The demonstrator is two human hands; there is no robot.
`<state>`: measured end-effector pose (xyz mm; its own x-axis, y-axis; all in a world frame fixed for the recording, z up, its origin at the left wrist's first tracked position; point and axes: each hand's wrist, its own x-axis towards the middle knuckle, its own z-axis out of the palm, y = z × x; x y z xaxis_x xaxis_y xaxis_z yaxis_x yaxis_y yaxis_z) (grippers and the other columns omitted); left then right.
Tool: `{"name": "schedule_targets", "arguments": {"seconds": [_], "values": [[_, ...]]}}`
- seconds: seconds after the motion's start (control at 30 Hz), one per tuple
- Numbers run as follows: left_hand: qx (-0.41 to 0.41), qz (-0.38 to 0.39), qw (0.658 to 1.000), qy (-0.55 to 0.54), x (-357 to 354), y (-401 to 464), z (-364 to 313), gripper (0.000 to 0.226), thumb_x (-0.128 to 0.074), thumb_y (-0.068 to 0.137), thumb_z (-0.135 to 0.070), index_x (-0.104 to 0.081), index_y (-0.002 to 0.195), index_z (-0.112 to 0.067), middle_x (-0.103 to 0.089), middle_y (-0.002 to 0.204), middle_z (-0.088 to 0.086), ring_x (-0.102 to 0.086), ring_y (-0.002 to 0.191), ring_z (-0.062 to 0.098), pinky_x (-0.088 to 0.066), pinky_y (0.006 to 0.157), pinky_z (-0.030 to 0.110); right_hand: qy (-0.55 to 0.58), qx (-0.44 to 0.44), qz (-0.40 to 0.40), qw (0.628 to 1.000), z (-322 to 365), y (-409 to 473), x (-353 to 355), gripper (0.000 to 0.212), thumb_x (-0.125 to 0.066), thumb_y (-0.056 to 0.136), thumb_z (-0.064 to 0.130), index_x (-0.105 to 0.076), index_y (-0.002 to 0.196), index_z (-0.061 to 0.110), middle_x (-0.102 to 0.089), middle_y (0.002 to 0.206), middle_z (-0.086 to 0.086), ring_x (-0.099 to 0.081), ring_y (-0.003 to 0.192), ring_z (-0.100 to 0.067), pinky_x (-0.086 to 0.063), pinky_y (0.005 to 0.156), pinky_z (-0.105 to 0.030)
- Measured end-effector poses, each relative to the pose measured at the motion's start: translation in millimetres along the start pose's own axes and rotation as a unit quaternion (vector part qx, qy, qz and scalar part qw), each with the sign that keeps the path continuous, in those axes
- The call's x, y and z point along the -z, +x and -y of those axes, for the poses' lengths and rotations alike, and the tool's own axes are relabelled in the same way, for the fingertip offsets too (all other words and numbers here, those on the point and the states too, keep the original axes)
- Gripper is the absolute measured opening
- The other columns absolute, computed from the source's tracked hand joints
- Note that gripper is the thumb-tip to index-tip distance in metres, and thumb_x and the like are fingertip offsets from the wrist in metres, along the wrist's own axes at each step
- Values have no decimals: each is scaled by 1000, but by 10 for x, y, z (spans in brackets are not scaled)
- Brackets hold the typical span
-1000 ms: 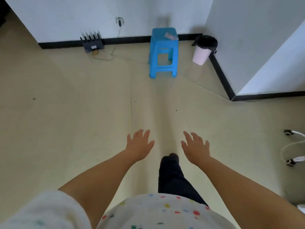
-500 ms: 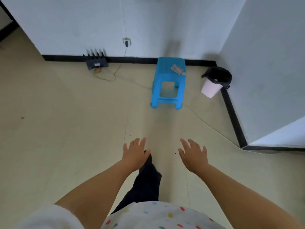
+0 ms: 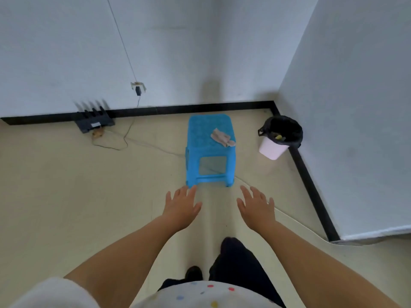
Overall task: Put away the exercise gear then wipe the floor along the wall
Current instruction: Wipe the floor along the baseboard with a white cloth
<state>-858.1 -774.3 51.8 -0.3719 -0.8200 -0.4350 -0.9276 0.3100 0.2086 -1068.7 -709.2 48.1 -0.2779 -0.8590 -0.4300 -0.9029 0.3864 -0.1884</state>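
A blue plastic stool [image 3: 209, 150] stands on the beige floor near the back wall. A crumpled beige cloth [image 3: 222, 134] lies on the right side of its seat. My left hand [image 3: 181, 206] and my right hand [image 3: 256, 206] reach out in front of me with fingers spread, palms down, holding nothing. Both hover just short of the stool's near legs. No exercise gear shows in this view.
A pink bin with a black liner [image 3: 279, 137] sits in the corner to the stool's right. A black router [image 3: 94, 120] lies by the black skirting [image 3: 200, 107], with thin cables [image 3: 124, 138] trailing over the floor. White walls close off the back and right.
I have walked toward the stool, which now appears larger and closer to my hands. Both hands stay spread and hold nothing. The white items at the right edge have left the view.
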Motion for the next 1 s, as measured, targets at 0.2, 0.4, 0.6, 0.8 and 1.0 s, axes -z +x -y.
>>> {"name": "schedule_targets", "arguments": {"seconds": [0.2, 0.4, 0.6, 0.8, 1.0], "values": [[39, 11, 999, -20, 216, 1155, 7, 59, -28, 99, -43, -9, 151, -21, -16, 156, 9, -19, 142, 25, -10, 116, 51, -30, 41, 23, 998, -18, 1380, 370, 51, -20, 102, 40, -11, 151, 30, -16, 157, -5, -18, 144, -23, -11, 115, -52], [102, 42, 993, -48, 489, 2196, -198, 58, -29, 99, -41, -12, 150, -21, -23, 153, 7, -26, 138, 25, -15, 113, 48, -103, 96, 81, 987, -152, 2617, 842, 51, -21, 102, 43, -13, 151, 29, -19, 157, -4, -22, 142, -23, -15, 114, -50], [113, 69, 986, -101, 532, 3034, -261, 58, -33, 98, -36, -13, 150, -19, -21, 154, 6, -25, 139, 24, -17, 115, 44, -100, 136, 137, 976, -86, 3726, 960, 48, -28, 102, 37, -22, 148, 23, -27, 152, -9, -31, 135, -29, -34, 103, -43], [120, 95, 982, -107, 160, 3898, -2, 59, -32, 99, -36, -8, 151, -19, -13, 158, 9, -15, 145, 23, -17, 116, 43, -25, 149, 151, 977, 149, 4648, 644, 41, -37, 99, 24, -36, 139, 16, -41, 132, -15, -43, 115, -33, -40, 85, -41], [84, 78, 991, -62, -587, 4602, 164, 59, -31, 101, -34, -4, 152, -22, 4, 160, 6, 1, 147, 20, -8, 118, 45, 0, 142, 116, 983, 198, 5345, -156, 50, -45, 95, 16, -32, 144, 21, -39, 132, -13, -44, 116, -34, -35, 76, -34]]}}
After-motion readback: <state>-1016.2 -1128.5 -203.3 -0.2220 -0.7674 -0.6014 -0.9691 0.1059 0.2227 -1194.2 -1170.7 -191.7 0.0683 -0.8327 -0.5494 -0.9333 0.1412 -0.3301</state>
